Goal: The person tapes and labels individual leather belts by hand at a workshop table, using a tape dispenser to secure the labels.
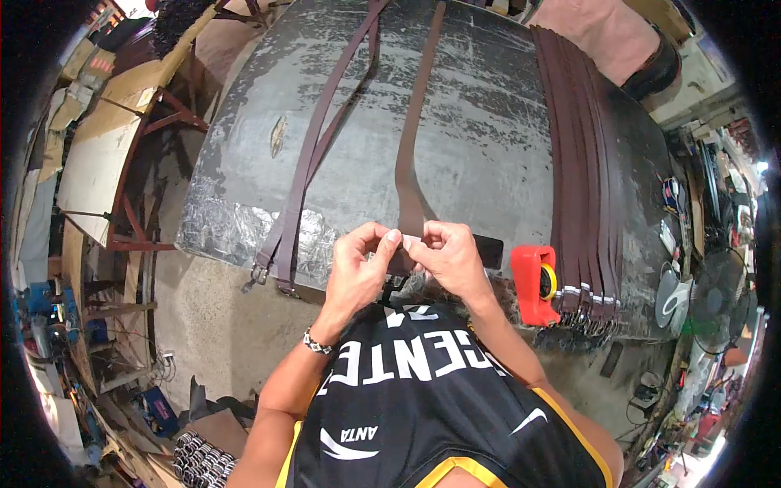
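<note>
A brown strap (pixel 413 122) runs down the middle of the dark worn table (pixel 488 154) to my hands at the near edge. My left hand (pixel 363 259) and my right hand (pixel 452 255) meet at its near end, each with thumb and fingers pinched together. Between the fingertips shows a small white piece (pixel 412 239), closed in by both hands. A dark flat object (pixel 489 252) lies just right of my right hand. Farther right stands a red tape dispenser (pixel 533 285) with a yellow-cored roll.
Two long straps (pixel 313 150) with metal buckles hang over the near edge at left. A row of brown straps (pixel 573 163), with white bands and metal clips at the near end, lies at right. A fan (pixel 720 293) stands far right; a wooden board (pixel 102 167) is at left.
</note>
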`<state>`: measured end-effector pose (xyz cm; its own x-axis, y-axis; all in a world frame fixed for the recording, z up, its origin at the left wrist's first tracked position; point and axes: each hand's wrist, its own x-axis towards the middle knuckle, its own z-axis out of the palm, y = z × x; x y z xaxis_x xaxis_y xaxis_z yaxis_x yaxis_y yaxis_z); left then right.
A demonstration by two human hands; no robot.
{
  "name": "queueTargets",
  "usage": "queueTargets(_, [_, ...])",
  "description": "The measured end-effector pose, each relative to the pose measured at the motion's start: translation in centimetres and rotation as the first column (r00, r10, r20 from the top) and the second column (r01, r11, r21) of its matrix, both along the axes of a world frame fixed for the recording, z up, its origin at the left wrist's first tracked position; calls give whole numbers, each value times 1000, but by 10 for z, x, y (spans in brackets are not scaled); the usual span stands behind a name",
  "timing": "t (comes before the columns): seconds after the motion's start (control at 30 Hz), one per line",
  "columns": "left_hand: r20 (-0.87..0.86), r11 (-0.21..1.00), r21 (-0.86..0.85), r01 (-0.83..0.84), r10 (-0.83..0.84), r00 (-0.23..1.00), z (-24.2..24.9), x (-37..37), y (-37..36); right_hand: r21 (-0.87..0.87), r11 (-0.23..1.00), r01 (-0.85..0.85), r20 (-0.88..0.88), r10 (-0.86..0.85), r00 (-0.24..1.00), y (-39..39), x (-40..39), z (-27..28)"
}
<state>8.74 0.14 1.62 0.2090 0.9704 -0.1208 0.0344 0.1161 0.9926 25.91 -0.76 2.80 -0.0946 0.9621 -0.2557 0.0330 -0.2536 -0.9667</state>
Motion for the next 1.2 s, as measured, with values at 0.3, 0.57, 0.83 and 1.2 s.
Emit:
queueTargets(0.3, [-13, 999, 25, 24, -24, 1000, 10, 2, 1, -36, 999, -1, -2, 1, 1000, -1, 6, 2])
queueTargets(0.57, [-46, 998, 58, 13, -10, 999, 10, 5, -1, -2, 1000, 9, -42, -9, 999, -4, 5, 0])
queueTargets(0.83, [77, 1000, -24, 8, -6, 997, 15, 5, -3, -46, 999, -16, -229, 5, 973, -4, 9, -1])
queueTargets(1.2, [129, 999, -45, 11, -5, 992, 12, 4, -6, 0, 997, -73, -239, 71, 968, -3, 11, -5])
